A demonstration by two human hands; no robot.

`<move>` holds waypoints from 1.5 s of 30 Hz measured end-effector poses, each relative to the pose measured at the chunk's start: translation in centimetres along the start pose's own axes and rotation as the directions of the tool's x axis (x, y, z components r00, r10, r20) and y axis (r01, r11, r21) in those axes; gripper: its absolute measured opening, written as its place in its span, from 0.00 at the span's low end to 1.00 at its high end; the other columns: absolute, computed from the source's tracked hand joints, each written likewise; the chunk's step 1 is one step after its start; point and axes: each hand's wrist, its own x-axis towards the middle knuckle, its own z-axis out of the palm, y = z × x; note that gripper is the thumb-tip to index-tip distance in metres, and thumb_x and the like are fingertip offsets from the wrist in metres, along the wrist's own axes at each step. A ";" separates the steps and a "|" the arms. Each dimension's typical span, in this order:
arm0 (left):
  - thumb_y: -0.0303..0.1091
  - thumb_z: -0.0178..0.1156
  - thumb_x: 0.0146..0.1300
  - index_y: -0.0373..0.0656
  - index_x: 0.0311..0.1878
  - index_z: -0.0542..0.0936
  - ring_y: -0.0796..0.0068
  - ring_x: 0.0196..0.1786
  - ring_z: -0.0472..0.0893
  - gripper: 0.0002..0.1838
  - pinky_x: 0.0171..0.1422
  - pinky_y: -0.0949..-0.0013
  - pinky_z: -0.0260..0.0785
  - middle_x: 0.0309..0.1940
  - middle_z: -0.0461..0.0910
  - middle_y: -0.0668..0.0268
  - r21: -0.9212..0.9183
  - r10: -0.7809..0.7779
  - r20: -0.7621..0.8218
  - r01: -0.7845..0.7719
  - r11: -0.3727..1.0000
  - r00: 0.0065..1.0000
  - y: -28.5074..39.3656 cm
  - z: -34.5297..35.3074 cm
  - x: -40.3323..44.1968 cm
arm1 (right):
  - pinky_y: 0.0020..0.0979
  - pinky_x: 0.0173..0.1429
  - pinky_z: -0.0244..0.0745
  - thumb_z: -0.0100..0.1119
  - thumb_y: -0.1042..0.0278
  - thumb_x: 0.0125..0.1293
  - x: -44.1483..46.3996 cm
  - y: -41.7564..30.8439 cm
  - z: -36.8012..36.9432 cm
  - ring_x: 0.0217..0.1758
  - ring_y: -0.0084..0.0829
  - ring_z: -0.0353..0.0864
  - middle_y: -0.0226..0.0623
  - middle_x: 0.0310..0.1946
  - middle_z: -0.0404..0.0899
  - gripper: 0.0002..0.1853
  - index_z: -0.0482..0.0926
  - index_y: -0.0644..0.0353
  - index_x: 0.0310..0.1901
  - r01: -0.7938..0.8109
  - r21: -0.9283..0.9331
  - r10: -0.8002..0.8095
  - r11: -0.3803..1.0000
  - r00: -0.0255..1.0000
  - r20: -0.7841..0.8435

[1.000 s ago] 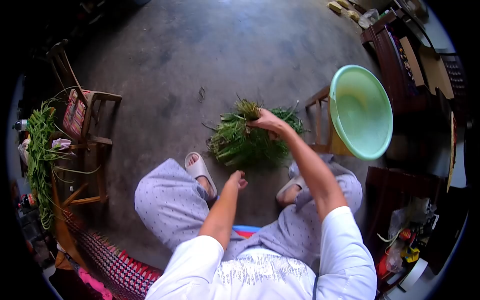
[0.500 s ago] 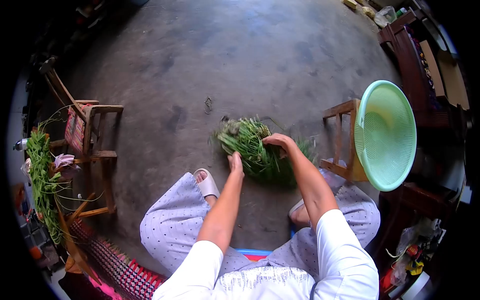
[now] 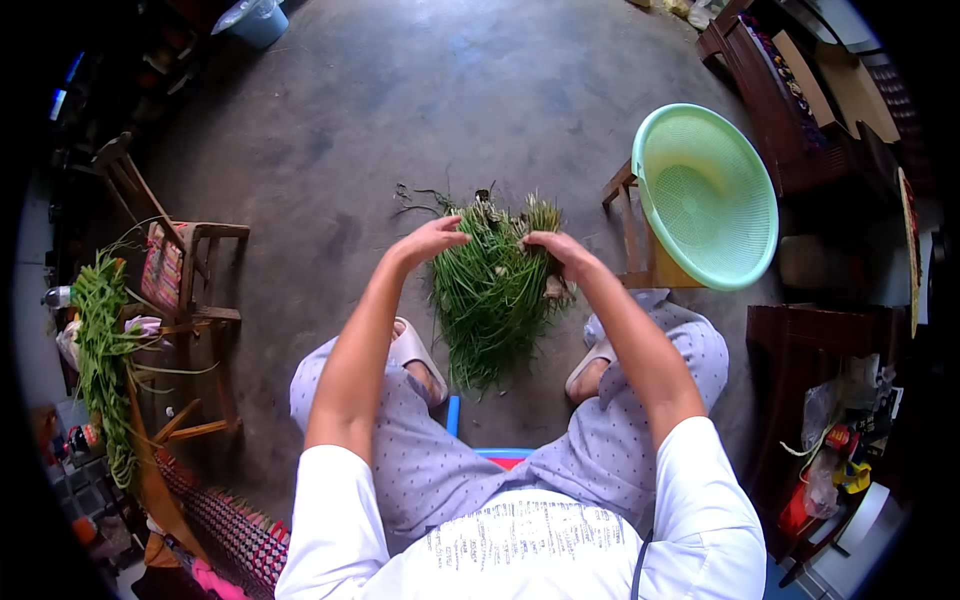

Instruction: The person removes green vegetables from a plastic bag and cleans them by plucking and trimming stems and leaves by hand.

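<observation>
A loose pile of long green chives (image 3: pixel 487 320) lies on the floor between my feet. Its pale root ends point away from me, and the leaf tips fan toward my seat. My left hand (image 3: pixel 432 240) rests at the upper left of the pile, fingers stretched out over the stalks. Across from it, my right hand (image 3: pixel 560 252) is closed around stalks at the upper right, just below a tuft of root ends. The lower fingers of this hand are partly hidden by the greens.
A green plastic colander (image 3: pixel 705 195) stands tilted on a wooden stool (image 3: pixel 668 265) to the right. On the left are a wooden chair (image 3: pixel 185 255) and leafy green stems (image 3: pixel 105 350). A blue bucket (image 3: pixel 262 25) sits at the far left on the concrete floor (image 3: pixel 400 110).
The chives have turned from lying sideways to having their roots away from me and leaves toward me. My left hand has moved up and left, its fingers now spread. The view has shifted.
</observation>
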 end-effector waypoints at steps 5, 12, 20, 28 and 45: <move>0.48 0.64 0.54 0.38 0.70 0.52 0.63 0.70 0.56 0.46 0.70 0.65 0.50 0.68 0.55 0.51 0.003 -0.026 -0.267 0.028 1.000 0.963 3.1 1.3 -4.5 | 0.31 0.35 0.77 0.57 0.62 0.54 -6.6 -5.7 1.0 0.29 0.27 0.79 0.34 0.28 0.79 0.10 0.78 0.60 0.30 0.031 -0.185 -0.023 0.982 0.999 0.040; 0.55 0.62 0.52 0.50 0.59 0.72 0.78 0.35 0.67 0.33 0.26 0.78 0.61 0.59 0.67 0.66 -0.583 -0.489 -0.194 0.301 0.755 0.851 -14.0 4.8 -0.1 | 0.32 0.31 0.75 0.53 0.59 0.52 2.8 2.9 -3.9 0.22 0.28 0.75 0.32 0.20 0.74 0.09 0.75 0.55 0.24 -0.028 -0.077 0.024 0.997 0.999 -0.045; 0.66 0.52 0.56 0.48 0.65 0.64 0.68 0.50 0.69 0.40 0.48 0.66 0.65 0.63 0.64 0.66 -0.523 -0.539 -0.152 0.395 0.755 0.829 -20.7 6.4 6.6 | 0.39 0.39 0.82 0.49 0.67 0.54 11.9 13.3 -4.1 0.31 0.38 0.83 0.44 0.30 0.80 0.10 0.74 0.63 0.32 -0.182 0.259 0.215 0.949 0.971 -0.106; 0.69 0.46 0.55 0.48 0.68 0.59 0.43 0.65 0.60 0.44 0.69 0.52 0.51 0.61 0.62 0.41 -0.157 -0.380 -0.586 0.359 0.920 0.716 -16.3 3.4 12.1 | 0.43 0.42 0.79 0.52 0.65 0.52 14.9 12.8 4.1 0.31 0.40 0.80 0.42 0.28 0.78 0.10 0.73 0.62 0.33 -0.278 0.588 0.250 0.760 0.959 0.130; 0.66 0.55 0.55 0.36 0.66 0.59 0.73 0.64 0.62 0.47 0.66 0.70 0.55 0.62 0.64 0.61 -0.124 0.327 0.194 -0.308 0.943 0.925 5.8 0.7 -3.2 | 0.35 0.54 0.72 0.53 0.63 0.60 -3.7 -4.8 5.6 0.44 0.32 0.79 0.37 0.41 0.79 0.17 0.75 0.64 0.47 0.009 0.340 -0.170 0.940 0.879 0.446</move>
